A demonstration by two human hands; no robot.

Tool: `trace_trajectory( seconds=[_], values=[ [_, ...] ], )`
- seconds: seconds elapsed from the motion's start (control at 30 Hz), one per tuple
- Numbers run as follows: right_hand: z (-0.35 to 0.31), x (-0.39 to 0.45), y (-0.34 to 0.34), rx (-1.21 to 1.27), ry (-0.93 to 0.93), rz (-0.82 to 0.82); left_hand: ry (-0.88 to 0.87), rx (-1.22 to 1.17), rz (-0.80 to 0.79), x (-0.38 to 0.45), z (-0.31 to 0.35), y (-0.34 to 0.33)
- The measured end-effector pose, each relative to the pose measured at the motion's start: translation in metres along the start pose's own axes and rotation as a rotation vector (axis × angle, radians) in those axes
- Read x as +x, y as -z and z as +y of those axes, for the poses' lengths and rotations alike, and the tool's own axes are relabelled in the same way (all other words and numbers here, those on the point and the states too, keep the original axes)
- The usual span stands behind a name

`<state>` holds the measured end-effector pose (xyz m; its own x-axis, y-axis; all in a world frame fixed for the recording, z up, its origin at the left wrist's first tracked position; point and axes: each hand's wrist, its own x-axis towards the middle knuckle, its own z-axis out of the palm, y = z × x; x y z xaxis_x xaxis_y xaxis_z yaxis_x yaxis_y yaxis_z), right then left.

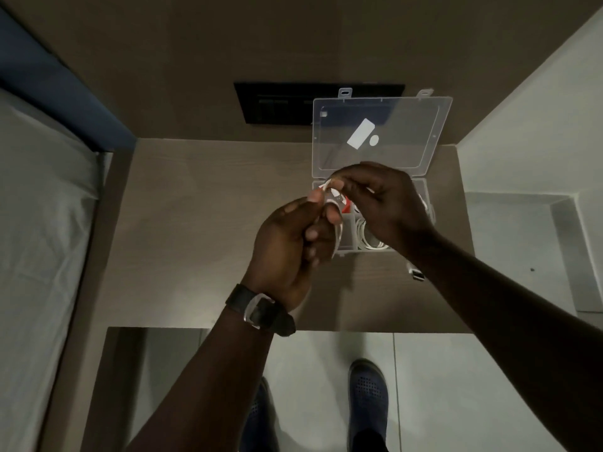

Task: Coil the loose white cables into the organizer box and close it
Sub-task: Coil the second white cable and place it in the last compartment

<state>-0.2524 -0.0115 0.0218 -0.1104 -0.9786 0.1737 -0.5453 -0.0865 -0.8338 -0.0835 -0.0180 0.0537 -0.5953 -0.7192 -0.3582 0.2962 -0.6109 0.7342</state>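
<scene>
A clear plastic organizer box [346, 251] sits open on a brown table, its lid [380, 135] standing upright at the back. A coiled white cable [372, 244] lies in its front compartment. Above the box's left side, my left hand [293, 243] and my right hand [381, 200] both pinch a white cable [337, 234], which loops between them. Something red [346, 206] shows in a compartment behind my fingers. The right half of the box is hidden by my right hand.
A small metal-tipped item [415, 274] lies on the table [195, 239] just right of the box front. A black wall panel [277, 104] sits behind the lid. A bed [39, 223] borders the table's left; a white ledge [522, 230] lies right.
</scene>
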Motion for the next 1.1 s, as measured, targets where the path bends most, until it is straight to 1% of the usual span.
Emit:
trace_trajectory(
  seconds=[0.1, 0.17, 0.2, 0.23, 0.3, 0.37, 0.43, 0.5, 0.53, 0.57, 0.6, 0.67, 0.73, 0.83, 0.9, 1.0, 1.1],
  values=[
    [0.0, -0.021, -0.025, 0.217, -0.185, -0.157, -0.073, -0.272, -0.018, 0.006, 0.01, 0.004],
    [-0.007, -0.038, -0.036, 0.274, -0.235, -0.273, -0.141, -0.332, 0.039, 0.011, 0.012, 0.011],
    [-0.011, -0.046, -0.038, 0.251, -0.241, -0.328, -0.175, -0.295, 0.09, 0.014, 0.012, 0.015],
    [-0.014, -0.051, -0.037, 0.196, -0.23, -0.377, -0.209, -0.202, 0.151, 0.016, 0.01, 0.019],
    [-0.021, -0.057, -0.03, 0.022, -0.155, -0.468, -0.272, 0.082, 0.275, 0.018, 0.004, 0.025],
    [-0.029, -0.057, -0.021, -0.109, -0.069, -0.519, -0.308, 0.307, 0.34, 0.019, -0.004, 0.025],
    [-0.036, -0.052, -0.011, -0.163, -0.019, -0.471, -0.351, 0.54, 0.308, 0.019, -0.014, 0.024],
    [-0.04, -0.042, 0.003, -0.201, 0.058, -0.353, -0.35, 0.793, 0.218, 0.016, -0.021, 0.022],
    [-0.041, -0.037, 0.01, -0.212, 0.087, -0.3, -0.324, 0.845, 0.184, 0.015, -0.023, 0.021],
    [-0.04, -0.03, 0.018, -0.213, 0.095, -0.251, -0.266, 0.825, 0.17, 0.013, -0.025, 0.021],
    [-0.04, -0.024, 0.024, -0.202, 0.089, -0.201, -0.201, 0.754, 0.171, 0.011, -0.025, 0.02],
    [-0.036, -0.017, 0.03, -0.142, 0.026, -0.105, -0.091, 0.527, 0.147, 0.006, -0.024, 0.019],
    [-0.03, -0.015, 0.027, 0.043, -0.082, -0.059, -0.03, 0.327, 0.065, 0.002, -0.022, 0.018],
    [-0.025, -0.02, 0.013, 0.496, -0.276, -0.046, 0.007, 0.072, -0.074, -0.001, -0.018, 0.011],
    [-0.027, -0.027, -0.002, 0.764, -0.431, -0.026, 0.032, -0.11, -0.121, 0.002, -0.017, 0.009],
    [-0.033, -0.036, -0.024, 0.924, -0.606, 0.023, 0.062, -0.305, -0.142, 0.006, -0.019, 0.008],
    [-0.035, -0.037, -0.028, 1.017, -0.649, 0.044, 0.039, -0.38, -0.138, 0.009, -0.019, 0.011]
  ],
)
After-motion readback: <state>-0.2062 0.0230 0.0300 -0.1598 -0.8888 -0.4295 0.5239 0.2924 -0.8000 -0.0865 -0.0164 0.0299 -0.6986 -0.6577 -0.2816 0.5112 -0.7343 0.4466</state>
